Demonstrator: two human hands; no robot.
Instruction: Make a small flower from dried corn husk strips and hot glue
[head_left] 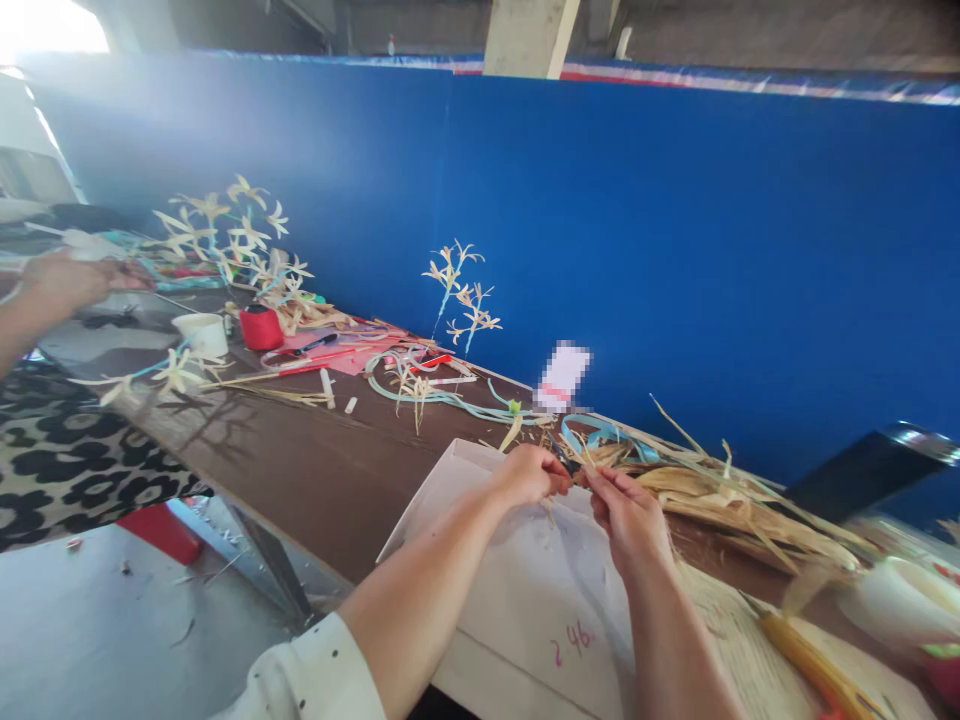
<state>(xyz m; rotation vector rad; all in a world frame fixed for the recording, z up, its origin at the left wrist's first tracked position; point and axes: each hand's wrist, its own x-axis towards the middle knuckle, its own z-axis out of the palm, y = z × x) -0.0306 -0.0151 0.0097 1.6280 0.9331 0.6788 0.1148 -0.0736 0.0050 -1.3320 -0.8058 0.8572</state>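
Observation:
Over a white cardboard box lid (517,600) with pink handwriting, my two hands are close together, fingertips nearly meeting. My left hand (531,475) is closed in a pinch; what is in it is too small to make out. A thin pale strip of dried husk (590,460) sticks up between the thumb and finger of my right hand (628,512). Just beyond the fingers lie a dark tool, partly hidden, and husk scraps. To the right spreads a heap of dried husks (739,510).
Husk flowers on blue-wrapped stems (454,285) stand by the blue partition (675,270). Pale-green tubing (450,402), red paper and a white cup (202,335) lie leftward. At lower right is a yellow-handled tool (814,665). Another person's hand (71,280) is at far left.

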